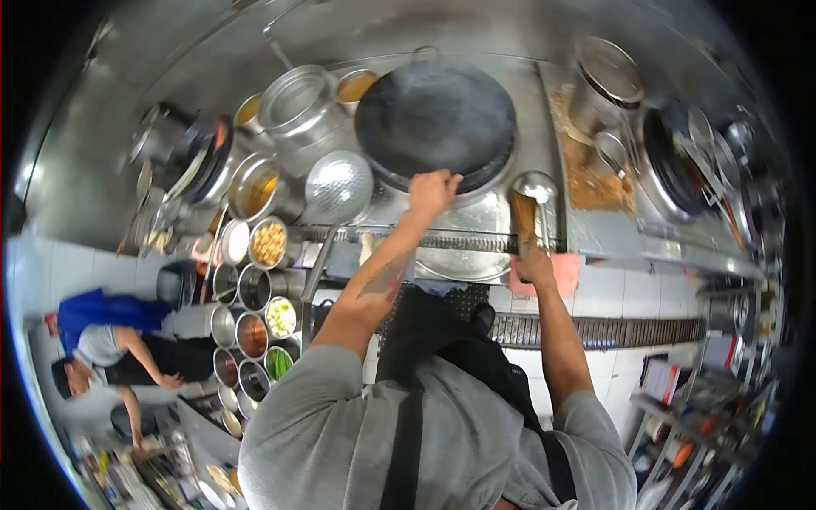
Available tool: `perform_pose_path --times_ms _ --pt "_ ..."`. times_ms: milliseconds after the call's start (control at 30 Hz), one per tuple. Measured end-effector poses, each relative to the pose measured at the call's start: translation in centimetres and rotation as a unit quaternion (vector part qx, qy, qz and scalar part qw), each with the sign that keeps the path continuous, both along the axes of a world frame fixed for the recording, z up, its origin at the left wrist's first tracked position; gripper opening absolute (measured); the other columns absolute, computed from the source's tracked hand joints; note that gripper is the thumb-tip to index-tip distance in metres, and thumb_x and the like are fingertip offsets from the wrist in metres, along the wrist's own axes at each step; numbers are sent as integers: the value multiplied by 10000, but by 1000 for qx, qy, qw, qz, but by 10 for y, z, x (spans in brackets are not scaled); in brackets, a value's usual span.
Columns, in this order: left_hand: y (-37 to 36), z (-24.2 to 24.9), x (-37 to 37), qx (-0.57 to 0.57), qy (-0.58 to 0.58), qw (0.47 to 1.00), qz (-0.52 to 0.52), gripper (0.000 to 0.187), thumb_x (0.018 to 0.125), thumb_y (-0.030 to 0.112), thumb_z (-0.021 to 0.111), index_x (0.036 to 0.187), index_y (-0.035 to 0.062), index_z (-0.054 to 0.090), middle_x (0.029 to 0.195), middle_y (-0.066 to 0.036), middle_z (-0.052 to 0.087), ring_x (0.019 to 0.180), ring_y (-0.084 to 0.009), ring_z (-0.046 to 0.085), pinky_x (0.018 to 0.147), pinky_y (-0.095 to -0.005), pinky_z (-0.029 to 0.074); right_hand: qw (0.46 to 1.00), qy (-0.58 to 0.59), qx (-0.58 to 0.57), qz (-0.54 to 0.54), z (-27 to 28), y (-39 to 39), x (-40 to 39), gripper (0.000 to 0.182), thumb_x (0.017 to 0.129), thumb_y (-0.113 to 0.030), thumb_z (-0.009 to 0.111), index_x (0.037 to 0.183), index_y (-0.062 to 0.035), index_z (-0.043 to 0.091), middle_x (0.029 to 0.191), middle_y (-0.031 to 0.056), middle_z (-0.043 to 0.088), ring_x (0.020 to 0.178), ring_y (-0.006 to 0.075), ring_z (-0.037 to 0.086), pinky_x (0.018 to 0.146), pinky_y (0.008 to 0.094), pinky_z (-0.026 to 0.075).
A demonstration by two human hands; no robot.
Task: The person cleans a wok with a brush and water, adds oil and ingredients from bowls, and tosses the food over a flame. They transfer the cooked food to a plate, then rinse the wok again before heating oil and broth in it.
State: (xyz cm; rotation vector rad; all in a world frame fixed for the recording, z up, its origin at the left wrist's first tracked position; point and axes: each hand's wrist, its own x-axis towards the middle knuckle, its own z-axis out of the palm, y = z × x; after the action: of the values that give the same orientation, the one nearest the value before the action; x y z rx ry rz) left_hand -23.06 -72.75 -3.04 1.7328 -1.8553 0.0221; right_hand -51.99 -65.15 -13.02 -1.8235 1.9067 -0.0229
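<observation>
A large dark wok (433, 115) sits on the stove with haze over its bowl. My left hand (433, 191) is closed at its near edge, gripping the wok there; the fingers hide the exact spot they hold. Lower and to the right, my right hand (534, 267) is wrapped around the narrow end of a brown bamboo wok brush (524, 219), whose wide end points away from me. Right by the brush's wide end is the shiny bowl of a ladle (535, 184).
Left of the wok, a perforated skimmer (340, 183) rests near a tall pot (296, 100). Several ingredient containers, one with cubed food (268, 244), line the left side. A lidded pot (605, 76) stands right. A co-worker (119, 348) is at far left.
</observation>
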Motion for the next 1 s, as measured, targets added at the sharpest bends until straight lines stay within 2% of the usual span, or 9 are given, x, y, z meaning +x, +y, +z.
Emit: perform_pose_path --times_ms 133,300,400,533,700,767,867,933,1000 --pt "35 73 -2 59 40 996 -46 316 862 315 700 721 33 684 653 -191 651 645 -388 657 644 -492 509 955 -295 3 -26 -1 3 -49 753 857 -230 539 1525 -12 269 1070 274 670 847 355 690 762 418 565" --pt "58 108 7 11 86 992 -90 218 826 231 734 737 38 688 677 -185 663 642 -365 652 667 -469 500 735 -666 63 -111 230 42 -29 693 860 -114 551 1519 -75 341 1134 172 637 750 187 642 577 272 525" --pt "26 33 5 20 101 990 -92 217 839 243 718 764 41 695 695 -190 670 655 -372 658 676 -480 507 800 -594 -67 -53 254 -18 30 662 886 -217 607 1507 -139 391 1107 149 654 722 192 658 541 262 527" --pt "-5 -6 7 100 122 985 -74 240 852 274 694 806 39 694 727 -202 681 692 -391 667 705 -508 521 943 -228 -211 117 226 -107 135 662 843 -353 717 1442 -178 497 1211 170 668 993 298 678 860 342 537" --pt "-6 -14 17 49 130 988 -74 245 844 275 702 787 38 685 721 -169 682 713 -348 670 740 -476 493 942 -53 79 323 158 -242 146 583 823 -409 703 1321 -120 608 1111 234 685 1071 361 658 911 395 513" --pt "-3 -17 20 15 141 987 -71 245 838 277 710 757 47 682 695 -133 669 716 -306 660 767 -431 455 973 172 -105 110 151 -311 131 546 835 -432 666 1275 -110 642 984 220 716 945 357 696 809 395 551" --pt "-6 -15 30 37 142 984 -102 253 836 277 712 729 51 674 687 -134 667 698 -309 658 741 -439 456 960 -48 -264 -79 184 -316 179 520 855 -436 636 1250 -98 658 897 212 721 794 328 716 716 395 564" --pt "-2 -14 35 46 146 982 -113 257 837 276 710 718 52 669 684 -133 667 689 -310 656 734 -441 455 973 -155 -89 -148 151 -299 205 520 858 -426 631 1281 -122 642 893 221 717 729 285 716 713 393 560" --pt "-5 -15 39 39 145 981 -123 262 839 275 708 707 53 665 682 -132 666 679 -310 654 727 -442 454 983 -154 2 96 102 -271 227 508 857 -424 628 1289 -156 643 875 225 714 701 280 714 693 383 564"
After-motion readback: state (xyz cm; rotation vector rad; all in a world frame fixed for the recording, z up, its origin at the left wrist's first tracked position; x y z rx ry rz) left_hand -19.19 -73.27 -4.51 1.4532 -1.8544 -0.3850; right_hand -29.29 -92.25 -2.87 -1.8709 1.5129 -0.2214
